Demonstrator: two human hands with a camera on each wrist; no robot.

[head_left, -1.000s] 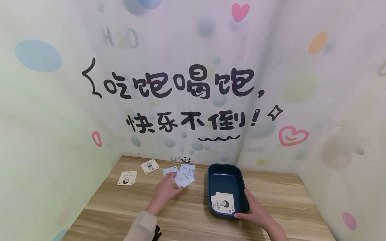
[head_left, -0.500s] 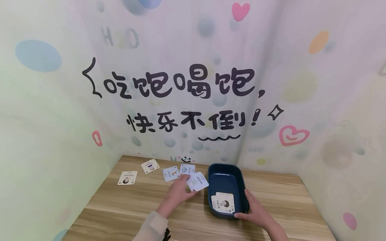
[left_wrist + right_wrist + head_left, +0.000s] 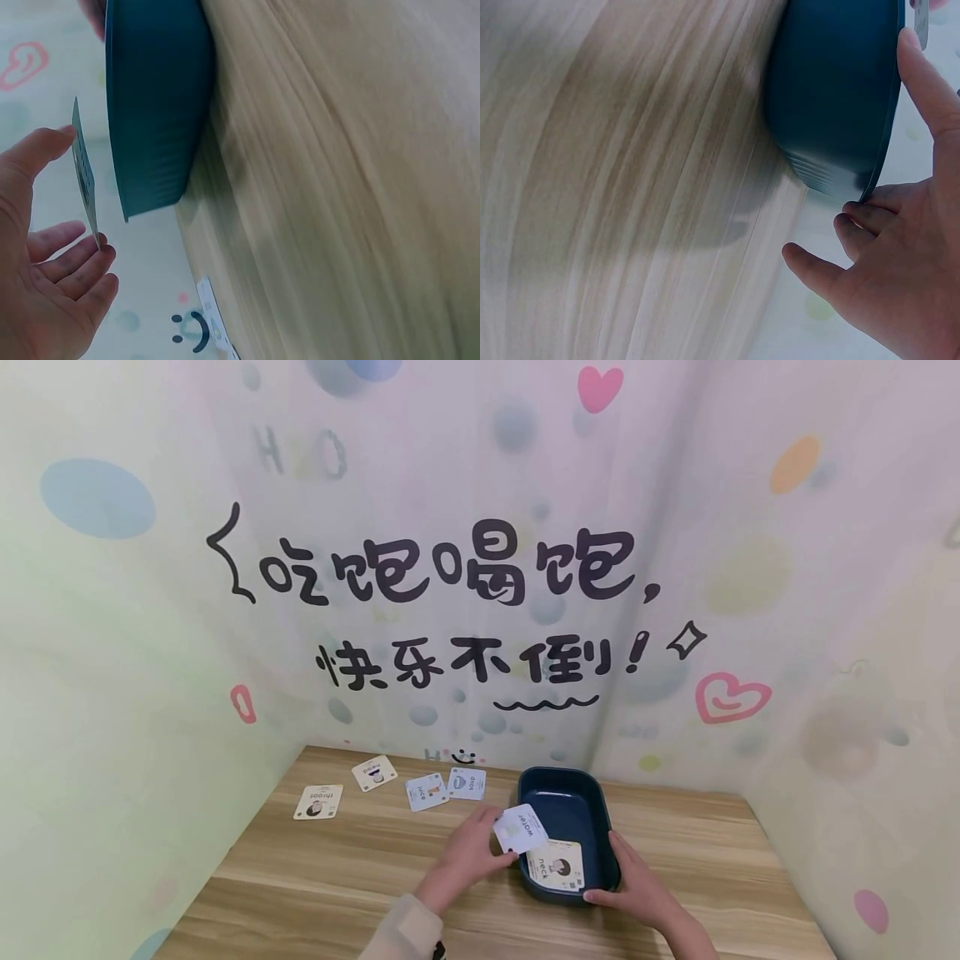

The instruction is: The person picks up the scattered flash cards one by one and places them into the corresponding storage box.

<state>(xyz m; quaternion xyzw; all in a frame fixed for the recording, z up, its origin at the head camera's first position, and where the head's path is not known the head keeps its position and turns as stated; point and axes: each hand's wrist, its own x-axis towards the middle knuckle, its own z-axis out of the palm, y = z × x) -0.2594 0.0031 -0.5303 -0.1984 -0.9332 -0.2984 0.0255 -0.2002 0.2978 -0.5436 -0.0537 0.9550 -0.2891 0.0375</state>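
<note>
My left hand (image 3: pixel 467 856) pinches a square card printed "water" (image 3: pixel 522 829) by its edges, over the left rim of a dark blue rectangular dish (image 3: pixel 561 810). In the left wrist view the card (image 3: pixel 84 174) is seen nearly edge-on between thumb and fingertips, above and beside the dish wall (image 3: pixel 154 112). My right hand (image 3: pixel 641 885) holds the dish at its near right corner, thumb on the near rim and fingers along the right side. The right wrist view has its fingertips at the dish's rim (image 3: pixel 832 97). A "neck" card (image 3: pixel 557 865) lies inside the dish, over another card.
To the left on the wooden table (image 3: pixel 300 877) lie a "juice" card (image 3: pixel 425 792), a "soup" card (image 3: pixel 467 783), a "head" card (image 3: pixel 374 772) and a "throat" card (image 3: pixel 318 802). A printed curtain (image 3: pixel 480 610) hangs behind the table.
My left hand has lifted the "water" card off the group of cards and carried it right to the dish. The right hand and dish have stayed in place.
</note>
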